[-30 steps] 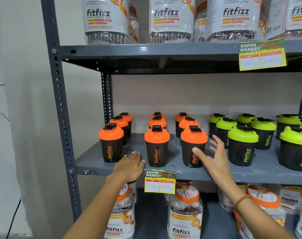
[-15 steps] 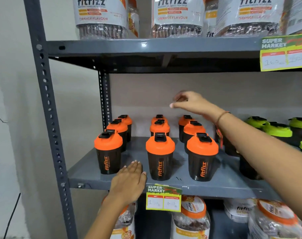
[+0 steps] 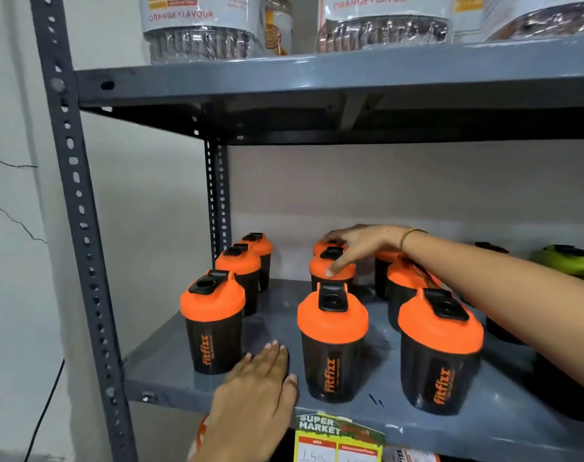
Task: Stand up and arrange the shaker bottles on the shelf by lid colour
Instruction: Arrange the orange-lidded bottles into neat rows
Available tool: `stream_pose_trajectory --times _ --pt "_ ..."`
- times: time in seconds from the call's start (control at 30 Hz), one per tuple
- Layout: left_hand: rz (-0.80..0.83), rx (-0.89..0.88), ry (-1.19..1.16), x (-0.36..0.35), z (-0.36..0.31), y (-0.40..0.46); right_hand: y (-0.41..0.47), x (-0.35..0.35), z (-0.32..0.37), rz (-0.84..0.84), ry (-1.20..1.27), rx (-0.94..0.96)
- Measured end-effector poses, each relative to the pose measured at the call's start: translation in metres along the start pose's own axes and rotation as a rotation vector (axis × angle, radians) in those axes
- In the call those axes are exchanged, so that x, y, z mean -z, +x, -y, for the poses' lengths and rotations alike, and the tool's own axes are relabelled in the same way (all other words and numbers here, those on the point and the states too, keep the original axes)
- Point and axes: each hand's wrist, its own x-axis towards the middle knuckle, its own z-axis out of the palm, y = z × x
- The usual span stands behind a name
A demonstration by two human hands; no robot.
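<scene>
A: Where is the right hand [image 3: 360, 245]?
B: Draped over the middle-column black plastic shaker bottle with the round orange lid [image 3: 332, 270], second from the front; loosely curled fingers [image 3: 337, 266] lie on the lid, no firm clasp visible.
A: The left hand [image 3: 260, 391]?
B: Flat on the grey metal shelf [image 3: 170, 361], fingers together, between two front bottles.
A: Orientation?
B: Every orange-lidded bottle stands upright; a green-lidded bottle [image 3: 570, 263] sits far right.
</scene>
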Motion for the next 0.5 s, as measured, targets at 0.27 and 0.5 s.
stream_pose_trajectory --times 0.27,0.5 --pt "-0.009 0.004 0.004 -0.003 0.001 0.002 0.007 0.0 -0.01 0.097 0.186 0.115" --pt "-0.014 0.014 0.002 -0.002 0.0 0.001 0.008 0.001 -0.012 0.11 0.2 0.131"
